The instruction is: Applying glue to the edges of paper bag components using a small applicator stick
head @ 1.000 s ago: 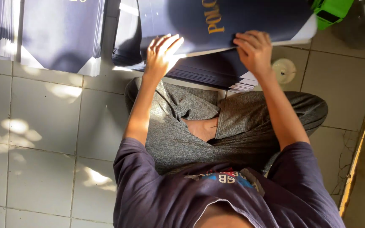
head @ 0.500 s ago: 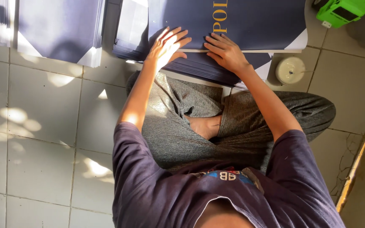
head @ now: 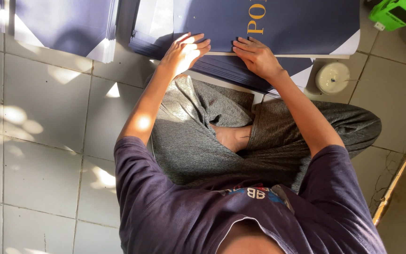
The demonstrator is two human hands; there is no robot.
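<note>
A large dark blue sheet with gold lettering (head: 301, 23) lies on top of a stack of similar dark blue sheets (head: 231, 70) on the floor in front of my crossed legs. My left hand (head: 184, 51) rests flat on the sheet's near left part, fingers spread and lit by the sun. My right hand (head: 257, 56) presses flat on the sheet's near edge, fingers pointing left. The two hands are a short distance apart. Neither hand wraps around anything.
A second stack of dark blue sheets (head: 66, 23) lies at the upper left on the tiled floor (head: 38, 141). A small white round container (head: 332, 77) sits right of the stack, a green object (head: 395, 11) at the top right. A wooden strip (head: 400, 183) borders the right.
Both hands have come closer together along the sheet's near edge; the right hand slid left from the sheet's right side. The sheet now lies flatter on the stack.
</note>
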